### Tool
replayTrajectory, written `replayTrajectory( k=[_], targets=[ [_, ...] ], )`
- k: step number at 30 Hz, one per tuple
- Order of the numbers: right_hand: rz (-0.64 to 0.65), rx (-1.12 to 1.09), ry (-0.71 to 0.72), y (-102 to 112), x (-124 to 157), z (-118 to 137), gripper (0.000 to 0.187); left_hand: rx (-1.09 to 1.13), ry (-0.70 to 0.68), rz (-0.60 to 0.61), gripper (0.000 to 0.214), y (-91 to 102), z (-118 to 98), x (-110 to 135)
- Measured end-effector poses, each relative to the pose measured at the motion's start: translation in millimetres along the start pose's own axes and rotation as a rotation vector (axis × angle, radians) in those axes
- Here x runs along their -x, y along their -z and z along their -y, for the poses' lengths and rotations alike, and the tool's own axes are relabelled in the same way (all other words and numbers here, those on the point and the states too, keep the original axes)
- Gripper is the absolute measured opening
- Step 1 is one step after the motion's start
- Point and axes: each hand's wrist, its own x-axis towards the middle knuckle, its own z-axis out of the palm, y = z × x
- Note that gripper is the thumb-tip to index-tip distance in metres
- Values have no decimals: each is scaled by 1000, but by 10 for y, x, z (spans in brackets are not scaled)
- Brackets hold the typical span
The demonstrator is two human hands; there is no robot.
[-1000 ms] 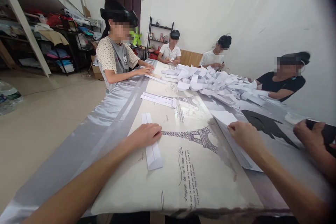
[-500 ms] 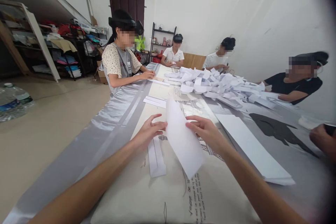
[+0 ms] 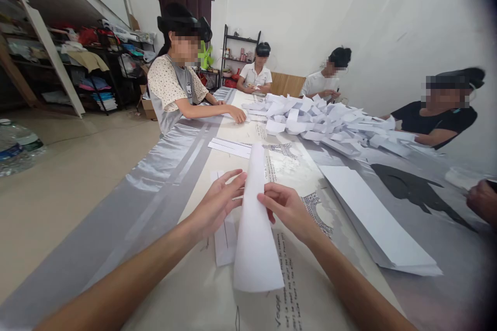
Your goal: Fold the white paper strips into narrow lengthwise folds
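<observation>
A white sheet of paper is raised over the table, bent lengthwise into a curve with its wider end towards me. My left hand holds its left side with the fingertips, the fingers fairly straight and partly hidden behind the sheet. On the right edge, my right hand pinches the paper between thumb and fingers. Below my left hand lies a white paper strip with a dark line, partly covered by hand and sheet. Farther forward another lined white strip lies flat.
To the right are a stack of long white paper and a dark flat cut-out. A heap of folded white paper pieces covers the far table. Several people sit around it; a co-worker's hand reaches over the left side.
The sheet has swung more upright and curled narrower, its near end shifting left and towards me. My right hand has moved left with its edge. The left co-worker's hand has reached farther right.
</observation>
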Motion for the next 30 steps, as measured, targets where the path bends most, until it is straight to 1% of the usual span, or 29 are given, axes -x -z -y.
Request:
replayTrajectory(
  k=[2,3,5,6,7,9,11,12,14,16,18,19,21,22,23,25,26,27,28,30],
  targets=[
    [35,18,57,-57,17,6,30,-28,-8,-54,65,-33,-17,29],
    [19,22,85,-90,27,8,29,-39,-15,-81,67,-36,-19,34],
    [-75,3,105,-159,46,9,28,-32,-42,-95,67,-24,-12,24],
    [-110,-20,87,-191,55,7,32,-13,-61,-91,66,-15,-7,13],
    [-118,-52,53,-219,61,4,38,10,-83,-83,66,-8,-3,0],
    [-65,-139,-24,-265,66,-5,47,56,-118,-75,66,-6,-1,-22],
    [-14,-208,-45,-291,65,-11,42,81,-137,-73,64,-23,-5,-30],
    [-17,-217,-28,-294,64,-9,37,85,-145,-64,62,-34,-9,-29],
    [-73,-162,31,-266,63,12,29,62,-168,-32,59,-54,-13,-20],
    [-170,-17,110,-179,64,59,23,-5,-202,-10,57,-56,-11,-17],
    [-275,201,221,-31,62,123,19,-95,-229,-35,53,-26,-5,-35],
    [-332,338,294,57,57,153,18,-140,-242,-71,51,3,-4,-55],
    [-388,664,431,228,43,186,19,-236,-293,-186,43,92,-14,-112],
    [-378,822,475,295,34,180,21,-291,-343,-261,39,148,-28,-143],
    [-339,972,486,341,26,154,24,-366,-410,-339,35,207,-47,-173],
    [-179,1215,481,363,21,46,28,-533,-567,-469,30,318,-93,-215],
    [-82,1305,478,344,26,-30,29,-647,-656,-473,29,363,-111,-224],
    [5,1380,486,313,38,-111,29,-779,-725,-408,27,396,-120,-225],
    [66,1454,501,276,54,-190,29,-921,-771,-288,27,419,-115,-220],
    [117,1560,544,214,95,-313,29,-1189,-781,47,28,433,-56,-202]
  ],
)
